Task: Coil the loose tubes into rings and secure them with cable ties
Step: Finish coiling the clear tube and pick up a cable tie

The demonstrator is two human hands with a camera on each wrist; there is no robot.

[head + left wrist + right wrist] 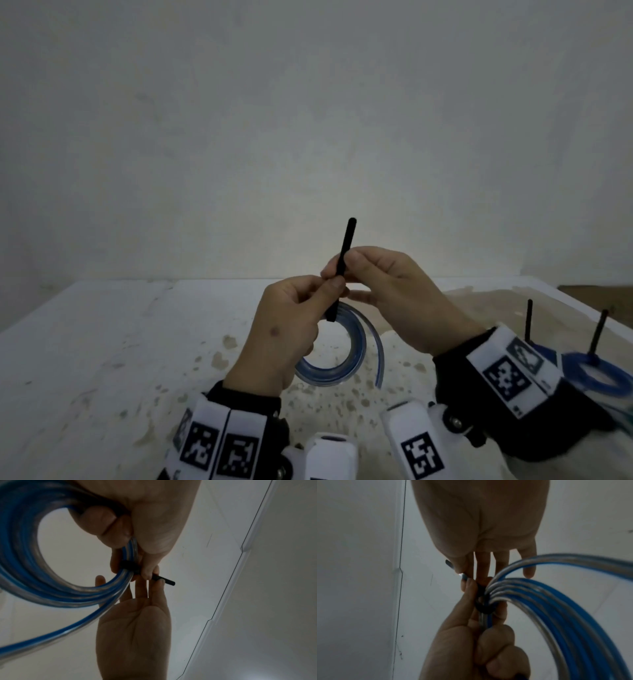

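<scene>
We hold the coil (pixel 334 353) in our left hand (pixel 287 329), fingers curled round its strands just below the tie (pixel 343 263). Our right hand (pixel 387 291) pinches the tie's tail directly above that grip, other fingers spread. The tail runs upright, away from the coil, so we judge the tightening pull goes upward along it.

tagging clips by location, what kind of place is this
Probably a bare indoor workbench, not a home: a stained white table against a plain wall, with tied blue tube rings set aside.
</scene>
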